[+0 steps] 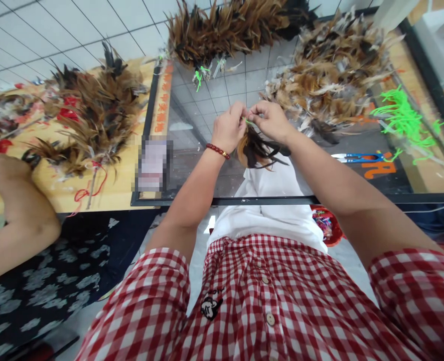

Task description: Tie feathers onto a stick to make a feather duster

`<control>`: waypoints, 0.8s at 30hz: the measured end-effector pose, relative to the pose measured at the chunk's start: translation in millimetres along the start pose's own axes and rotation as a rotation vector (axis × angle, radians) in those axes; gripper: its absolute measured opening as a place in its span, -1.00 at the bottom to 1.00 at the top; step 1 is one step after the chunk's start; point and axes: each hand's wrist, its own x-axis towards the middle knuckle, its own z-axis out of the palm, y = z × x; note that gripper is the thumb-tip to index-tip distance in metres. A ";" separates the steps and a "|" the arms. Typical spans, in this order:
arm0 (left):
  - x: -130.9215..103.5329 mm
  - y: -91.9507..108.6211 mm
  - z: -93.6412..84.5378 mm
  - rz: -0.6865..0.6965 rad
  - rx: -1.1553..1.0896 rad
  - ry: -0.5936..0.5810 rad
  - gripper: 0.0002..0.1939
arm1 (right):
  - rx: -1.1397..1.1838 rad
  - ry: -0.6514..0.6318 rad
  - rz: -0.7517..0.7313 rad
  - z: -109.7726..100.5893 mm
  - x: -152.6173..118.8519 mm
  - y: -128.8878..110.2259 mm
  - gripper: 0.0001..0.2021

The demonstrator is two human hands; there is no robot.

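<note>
Brown and black feathers (pixel 257 148) hang in a small bunch below my two hands, over the glass tabletop (pixel 206 175). My left hand (pixel 229 125) is closed on the top of the bunch, its fingertips pinched at the quill ends. Right beside it, my right hand (pixel 270 120) pinches a bit of bright green string that shows at the top of the bunch. The fingertips of both hands nearly touch, and the exact grip is partly hidden. A loose pile of brown and white feathers (pixel 330 85) lies just beyond my right hand.
Green strings (pixel 408 118) lie at the right, near blue-handled snips (pixel 360 157). A long row of tied feathers (pixel 229 32) lies at the back. A blurred rectangular object (pixel 152 165) sits at the left edge. A co-worker's arm (pixel 18 210) rests left, near more feathers (pixel 97 105).
</note>
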 end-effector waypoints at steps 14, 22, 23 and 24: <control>0.3 -1.9 -1.4 0.078 0.111 -0.055 -0.86 | 0.084 -0.069 0.038 -0.6 6.7 5.1 -0.72; 2.9 -7.8 -1.1 0.146 0.184 -0.076 -0.79 | 0.028 -0.094 -0.009 0.8 4.8 12.8 -0.71; 3.5 -8.5 -1.1 0.167 0.208 -0.076 -0.79 | -0.017 -0.090 -0.031 1.4 4.6 13.0 -0.72; 4.0 -9.0 -1.1 0.187 0.230 -0.076 -0.79 | -0.059 -0.082 -0.044 2.2 4.3 12.9 -0.74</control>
